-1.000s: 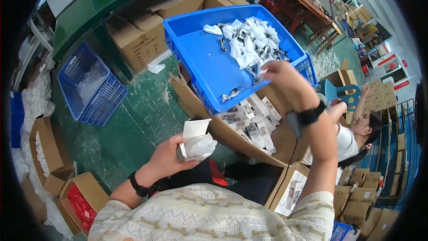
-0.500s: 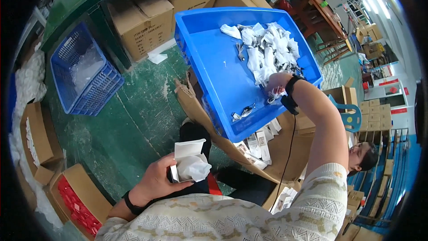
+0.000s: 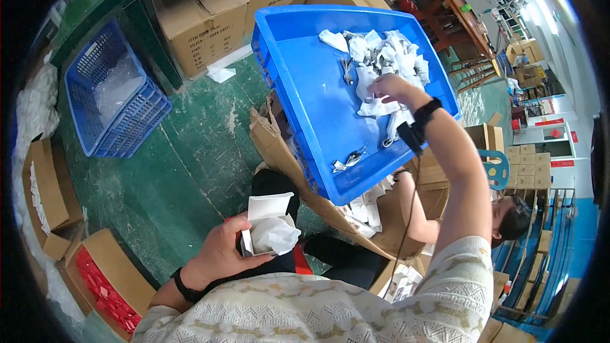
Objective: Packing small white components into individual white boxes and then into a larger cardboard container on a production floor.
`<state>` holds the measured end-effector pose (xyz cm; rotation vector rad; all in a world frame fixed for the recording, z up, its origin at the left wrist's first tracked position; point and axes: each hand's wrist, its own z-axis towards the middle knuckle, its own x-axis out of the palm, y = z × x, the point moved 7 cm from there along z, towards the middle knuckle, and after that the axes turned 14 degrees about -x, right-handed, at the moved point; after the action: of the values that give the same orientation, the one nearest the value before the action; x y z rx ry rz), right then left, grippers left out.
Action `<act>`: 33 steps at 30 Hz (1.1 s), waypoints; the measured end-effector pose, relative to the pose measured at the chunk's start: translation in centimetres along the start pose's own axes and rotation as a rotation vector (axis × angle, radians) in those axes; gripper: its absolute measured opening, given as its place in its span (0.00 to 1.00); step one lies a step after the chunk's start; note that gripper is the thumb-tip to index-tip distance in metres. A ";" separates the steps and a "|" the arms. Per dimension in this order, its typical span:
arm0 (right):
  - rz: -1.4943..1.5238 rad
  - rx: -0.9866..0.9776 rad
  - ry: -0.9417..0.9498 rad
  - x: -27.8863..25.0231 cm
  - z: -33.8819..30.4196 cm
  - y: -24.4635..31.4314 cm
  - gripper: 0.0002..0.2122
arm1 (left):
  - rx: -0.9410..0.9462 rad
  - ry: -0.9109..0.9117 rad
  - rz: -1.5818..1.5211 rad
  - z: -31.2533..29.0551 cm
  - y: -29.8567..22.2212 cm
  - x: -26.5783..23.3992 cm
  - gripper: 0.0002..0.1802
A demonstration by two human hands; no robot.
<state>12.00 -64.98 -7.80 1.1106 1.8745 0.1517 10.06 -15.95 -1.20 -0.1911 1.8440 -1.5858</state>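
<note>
Low in front of my body, my left hand [image 3: 219, 249] grips a small white box [image 3: 270, 206] with its lid flap up. A white-wrapped item [image 3: 274, 236] bulges from the box's opening. My right hand [image 3: 395, 87] is over the blue plastic tub [image 3: 298, 82], fingers curled together among a heap of white-wrapped bundles [image 3: 397, 54]. Whatever those fingers pinch, if anything, is too small to make out. Closest to them is a white bundle [image 3: 377, 108]. Coiled cables [image 3: 348, 160] lie unwrapped near the tub's front corner, and another cable [image 3: 347, 71] beside the heap.
The tub rests over a large open carton [image 3: 305, 197] containing small white boxes [image 3: 365, 215]. A co-worker's arm [image 3: 414, 213] reaches in there from the right. At left are a blue basket [image 3: 127, 121] with clear plastic and a carton of red packets [image 3: 105, 289]. Cartons [image 3: 210, 38] line the back.
My right hand has moved up and slightly left in the tub, away from the heap's near edge. The co-worker's arm has come into the carton. My left hand still holds the box.
</note>
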 end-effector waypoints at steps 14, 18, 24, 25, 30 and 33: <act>-0.395 -0.184 -0.039 1.8 -0.1 2.2 0.05 | -0.044 0.041 0.003 -1.6 -0.7 0.9 0.36; 0.069 -0.284 -0.095 1.3 -6.5 4.6 0.05 | -0.013 0.034 0.086 -2.5 -0.6 1.6 0.41; 0.518 -0.224 -0.285 -0.3 -10.5 6.0 0.07 | 0.020 0.003 0.117 -4.2 -1.3 2.4 0.41; 0.541 -0.237 -0.298 -0.4 -10.5 6.2 0.07 | 0.031 -0.010 0.124 -4.4 -1.4 2.4 0.41; 0.007 -0.269 -0.081 2.1 -8.5 7.3 0.07 | 0.046 -0.009 0.109 -4.7 -1.7 2.2 0.37; -0.256 -0.286 0.240 7.0 -6.1 7.1 0.09 | 0.032 0.004 0.068 -4.4 -1.5 2.0 0.36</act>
<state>10.70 -53.65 -5.23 0.6744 2.1097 0.4073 5.53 -13.75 -0.49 -0.1097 1.8083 -1.5692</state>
